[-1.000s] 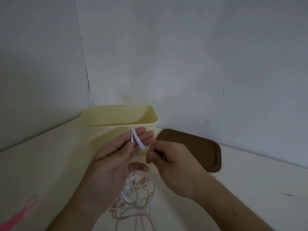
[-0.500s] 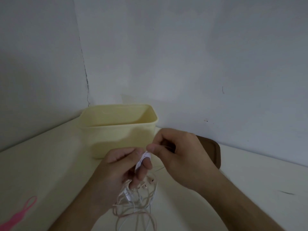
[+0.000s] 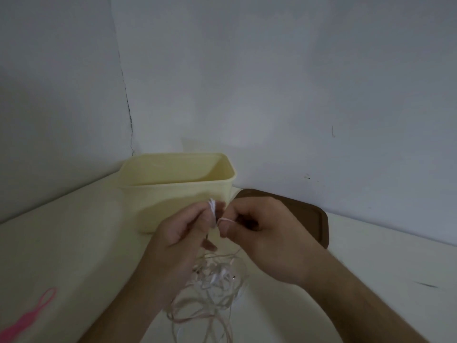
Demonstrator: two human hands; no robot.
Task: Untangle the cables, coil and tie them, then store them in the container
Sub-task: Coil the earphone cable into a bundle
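Note:
My left hand [image 3: 180, 233] pinches a small coil of thin white cable [image 3: 212, 206] between thumb and fingers, just in front of the pale yellow container [image 3: 173, 191]. My right hand [image 3: 259, 229] is closed beside it, with a strand of the same white cable [image 3: 226, 220] looped over its thumb. Below both hands a loose tangle of white and pinkish earphone cables [image 3: 212, 288] lies on the table. The container stands open and upright; its inside bottom is hidden.
A brown lid [image 3: 314, 219] lies flat to the right of the container, partly behind my right hand. A pink silicone tie [image 3: 27, 318] rests at the table's lower left. Grey walls meet in a corner behind the container.
My right hand came down from above my left hand to its right side, drawing the strand over its thumb. My left hand rose slightly with the coil.

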